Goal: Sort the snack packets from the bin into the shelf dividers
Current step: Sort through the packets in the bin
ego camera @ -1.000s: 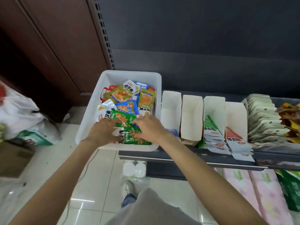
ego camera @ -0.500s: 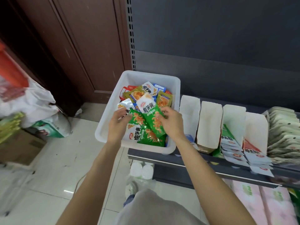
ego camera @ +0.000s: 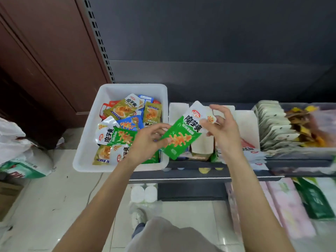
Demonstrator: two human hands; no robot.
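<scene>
A white bin [ego camera: 85, 146] on the shelf's left end holds several snack packets in green, olive, blue and red. Both my hands hold one green and white packet [ego camera: 181, 137] in the air over the bin's right rim and the leftmost white dividers [ego camera: 177, 110]. My left hand [ego camera: 147, 142] pinches its lower left corner. My right hand [ego camera: 221, 128] pinches its white top edge, with the other fingers spread. Another green packet [ego camera: 118, 136] lies in the bin. Further right, a divider [ego camera: 247, 124] has red and white packets [ego camera: 251, 149] at its front.
Stacked pale pouches [ego camera: 272, 128] and yellow-brown snacks [ego camera: 305, 124] fill the shelf's right side. White bags [ego camera: 20, 151] and a cardboard box [ego camera: 9, 195] sit on the tiled floor at left. Pink and green packs [ego camera: 291, 204] lie on the lower shelf at right.
The green packet has come up out of the bin and moved right, over the dividers. Both hands moved right with it, and the view shifted.
</scene>
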